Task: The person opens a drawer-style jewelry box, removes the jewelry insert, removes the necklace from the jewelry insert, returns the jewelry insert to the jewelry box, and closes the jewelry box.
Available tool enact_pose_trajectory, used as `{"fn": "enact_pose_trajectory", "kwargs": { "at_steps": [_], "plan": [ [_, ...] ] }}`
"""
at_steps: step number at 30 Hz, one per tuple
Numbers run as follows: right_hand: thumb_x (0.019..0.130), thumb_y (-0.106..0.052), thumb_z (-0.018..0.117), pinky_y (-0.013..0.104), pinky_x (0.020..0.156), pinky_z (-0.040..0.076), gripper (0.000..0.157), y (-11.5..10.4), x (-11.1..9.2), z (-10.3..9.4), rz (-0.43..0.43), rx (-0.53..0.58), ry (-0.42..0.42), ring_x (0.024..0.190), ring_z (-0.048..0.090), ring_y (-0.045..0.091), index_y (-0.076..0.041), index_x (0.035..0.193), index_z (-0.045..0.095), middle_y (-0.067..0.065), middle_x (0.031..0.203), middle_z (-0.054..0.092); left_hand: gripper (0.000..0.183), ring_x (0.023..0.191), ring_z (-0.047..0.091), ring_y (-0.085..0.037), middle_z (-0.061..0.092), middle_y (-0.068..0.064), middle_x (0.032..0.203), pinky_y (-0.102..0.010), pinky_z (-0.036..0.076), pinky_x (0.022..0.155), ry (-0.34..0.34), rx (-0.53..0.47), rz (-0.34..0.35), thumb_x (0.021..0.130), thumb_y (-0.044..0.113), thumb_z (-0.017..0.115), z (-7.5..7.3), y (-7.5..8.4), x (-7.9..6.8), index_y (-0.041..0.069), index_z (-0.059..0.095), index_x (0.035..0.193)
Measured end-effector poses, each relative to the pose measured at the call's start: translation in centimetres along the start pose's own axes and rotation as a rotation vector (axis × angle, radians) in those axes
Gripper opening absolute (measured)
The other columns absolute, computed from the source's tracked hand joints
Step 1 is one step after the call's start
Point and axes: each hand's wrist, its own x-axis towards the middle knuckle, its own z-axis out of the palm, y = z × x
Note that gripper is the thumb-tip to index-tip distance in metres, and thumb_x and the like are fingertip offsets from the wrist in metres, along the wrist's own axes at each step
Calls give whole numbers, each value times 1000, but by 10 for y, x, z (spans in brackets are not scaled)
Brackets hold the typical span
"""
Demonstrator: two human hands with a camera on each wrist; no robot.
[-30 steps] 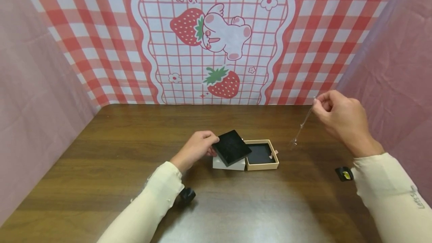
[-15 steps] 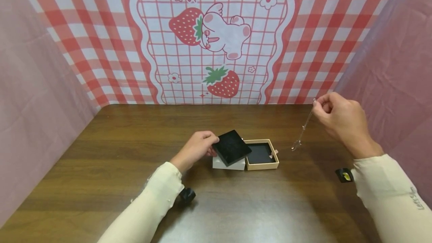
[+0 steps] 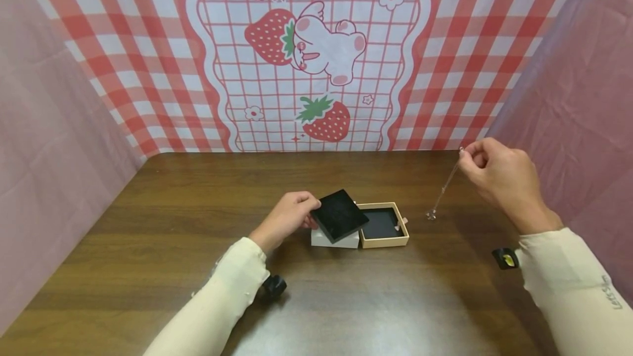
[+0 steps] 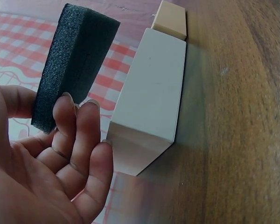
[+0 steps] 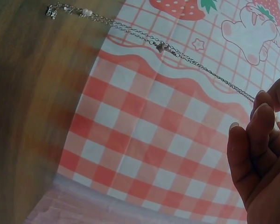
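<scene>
My left hand (image 3: 289,216) pinches a square black foam pad (image 3: 340,215) by one corner. The pad is tilted above a white box (image 3: 335,239), and in the left wrist view its rough foam edge (image 4: 60,60) faces the camera. With thumb and fingertips, my right hand (image 3: 504,177) holds up a thin silver chain (image 3: 447,182) at one end. It hangs slanting down to the left, doubled in the right wrist view, with small charms (image 5: 51,11) at its lower end and a small ornament (image 5: 162,47) partway along.
An open cardboard tray box (image 3: 384,243) with a black inside and a small ribbon tab stands right beside the white box on the brown wooden table (image 3: 198,191). A checked strawberry cloth (image 3: 168,70) hangs behind, with pink cloths at both sides.
The hanging chain has swung, and its lower end has shifted slightly. My right hand has dropped a little. The left hand and the foam pad stay about where they were.
</scene>
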Motion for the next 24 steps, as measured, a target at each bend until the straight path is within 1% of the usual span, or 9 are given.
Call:
{"fn": "enact_pose_trajectory", "kwargs": {
  "at_steps": [2, 5, 11, 15, 20, 24],
  "plan": [
    [83, -19, 68, 31, 49, 33, 12, 1, -1, 0, 2, 1, -4, 49, 33, -6, -8, 81, 66, 2, 59, 60, 21, 64, 60, -15, 63, -6, 76, -36, 57, 72, 1, 2, -2, 94, 16, 54, 0, 0, 0, -1, 66, 94],
    [83, -19, 68, 32, 49, 33, 12, 2, -3, 1, 9, 1, -13, 49, 33, -5, -8, 81, 66, 2, 59, 60, 20, 63, 60, -15, 63, -5, 76, -36, 57, 71, 0, -2, -8, 94, 16, 54, 0, 1, -1, -1, 66, 94],
    [84, -19, 66, 32, 49, 33, 12, 1, -7, 1, 29, 6, -47, 50, 40, 6, -8, 81, 65, 3, 61, 59, 21, 63, 60, -14, 63, -5, 75, -32, 57, 69, -7, -15, 3, 94, 15, 53, 0, 0, 0, -2, 65, 93],
    [85, -19, 65, 31, 50, 34, 13, 1, -9, 1, 26, 10, -48, 51, 42, 11, -7, 81, 65, 3, 61, 59, 20, 63, 60, -14, 63, -5, 75, -31, 57, 68, -1, -7, 2, 94, 15, 53, 0, 0, 0, -1, 66, 93],
    [85, -19, 65, 30, 49, 34, 14, 2, -10, 1, 21, 12, -42, 50, 42, 11, -6, 81, 64, 4, 61, 58, 20, 63, 60, -14, 63, -5, 75, -31, 57, 69, -4, -10, 2, 94, 15, 53, 1, 1, -1, -1, 66, 93],
    [85, -19, 66, 30, 49, 33, 14, 4, -11, 2, 25, 9, -50, 50, 40, 7, -6, 81, 64, 3, 60, 58, 20, 63, 60, -14, 63, -5, 75, -32, 57, 69, -8, -14, 0, 94, 15, 53, 1, 1, -1, -1, 66, 94]
  ]
}}
